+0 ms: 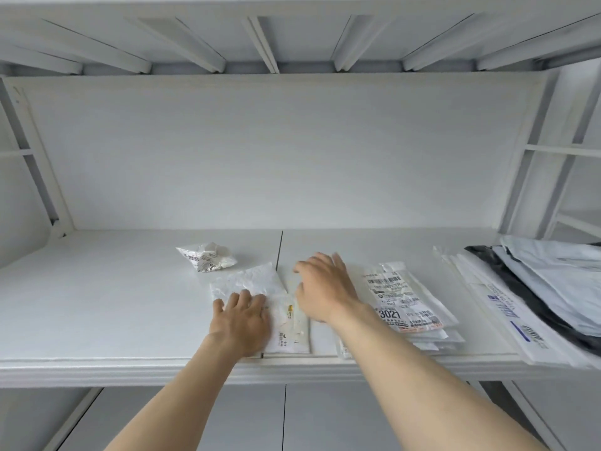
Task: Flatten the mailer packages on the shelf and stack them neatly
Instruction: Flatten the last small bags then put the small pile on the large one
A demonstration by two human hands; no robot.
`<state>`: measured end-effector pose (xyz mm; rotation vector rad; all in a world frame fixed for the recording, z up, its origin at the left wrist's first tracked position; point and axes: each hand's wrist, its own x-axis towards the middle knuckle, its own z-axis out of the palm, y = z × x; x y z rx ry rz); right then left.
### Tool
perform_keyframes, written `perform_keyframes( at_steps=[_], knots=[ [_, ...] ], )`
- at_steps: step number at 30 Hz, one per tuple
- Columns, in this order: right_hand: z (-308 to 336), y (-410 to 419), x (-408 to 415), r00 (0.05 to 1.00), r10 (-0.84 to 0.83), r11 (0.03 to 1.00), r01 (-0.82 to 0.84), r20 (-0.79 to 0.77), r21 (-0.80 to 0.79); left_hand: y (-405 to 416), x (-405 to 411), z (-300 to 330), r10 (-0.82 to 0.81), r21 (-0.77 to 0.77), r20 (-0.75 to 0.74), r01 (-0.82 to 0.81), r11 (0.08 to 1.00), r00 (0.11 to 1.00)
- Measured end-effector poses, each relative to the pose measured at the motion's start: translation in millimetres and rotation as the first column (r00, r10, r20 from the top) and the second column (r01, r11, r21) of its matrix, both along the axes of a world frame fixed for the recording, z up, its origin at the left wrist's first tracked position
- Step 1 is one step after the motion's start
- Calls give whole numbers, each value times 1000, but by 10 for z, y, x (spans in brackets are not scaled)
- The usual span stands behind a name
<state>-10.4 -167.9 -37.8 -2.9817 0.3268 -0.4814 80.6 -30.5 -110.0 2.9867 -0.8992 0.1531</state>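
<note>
The left hand (pixel 242 320) is lying flat, fingers spread and straight, pressing down on a white mailer (pixel 257 288) that is resting near the front edge of the white shelf (pixel 113 304). That mailer's surface is looking crinkled, and its near end is carrying a small printed label with a yellow mark. It is sitting across the seam that is dividing the shelf board into two halves.

The right hand (pixel 322 284) is hovering or resting just at 3 o'clock of the left one, its fingers loosely extended and slightly parted, reaching toward 12 o'clock. Whether it is actually touching the surface beneath it is something I cannot tell, since the palm is hiding the contact.

At 11 o'clock from the left hand, a crumpled mailer (pixel 206 259) is lying apart from the others, still balled up with black print showing.

Just at 3 o'clock of the right hand, a stack of flattened mailers (pixel 409 307) is lying with a shipping label facing up (barcodes and the number 3021 are reading clearly). The right forearm is crossing over the near corner of this stack.

Farther toward 3 o'clock, at the shelf's end, a pile of larger mailers (pixel 536 294) is overhanging the front edge, with white, grey and black layers fanning out.
</note>
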Motion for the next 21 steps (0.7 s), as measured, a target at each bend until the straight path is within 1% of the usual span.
perform_keyframes(
  at_steps=[2, 3, 5, 7, 9, 12, 14, 16, 18, 19, 21],
  knots=[
    [149, -230, -195, 987, -163, 986, 163, -11, -27, -23, -27, 59, -6, 61, 77, 1, 998, 997],
    [194, -329, -294, 971, -235, 972, 234, -35, -28, -28, -23, 90, -4, 82, 80, -2, 997, 997],
    [219, -483, -461, 930, -351, 936, 353, -106, -6, -32, -12, 149, 20, 98, 22, -22, 995, 1000],
    [195, -569, -585, 894, -415, 904, 426, -168, 36, -21, -31, 200, 60, 78, -70, -54, 995, 996],
    [150, -606, -668, 880, -426, 886, 452, -210, 100, -23, -59, 223, 91, 30, -121, -88, 996, 988],
    [75, -615, -728, 880, -376, 861, 448, -291, 243, 12, -94, 250, 117, -17, -163, -121, 993, 980],
    [29, -629, -745, 879, -346, 839, 446, -327, 311, 37, -105, 254, 103, -67, -264, -125, 990, 959],
    [-12, -653, -734, 877, -338, 831, 448, -340, 331, 90, -131, 275, 73, -119, -345, -121, 985, 936],
    [-19, -646, -727, 875, -340, 830, 451, -345, 327, 144, -127, 282, 36, -220, -394, -132, 967, 918],
    [-23, -639, -727, 875, -341, 829, 452, -343, 330, 167, -105, 281, 4, -300, -428, -146, 943, 904],
    [-26, -625, -740, 880, -340, 829, 446, -331, 336, 207, -88, 311, -59, -470, -492, -208, 858, 869]
  ],
)
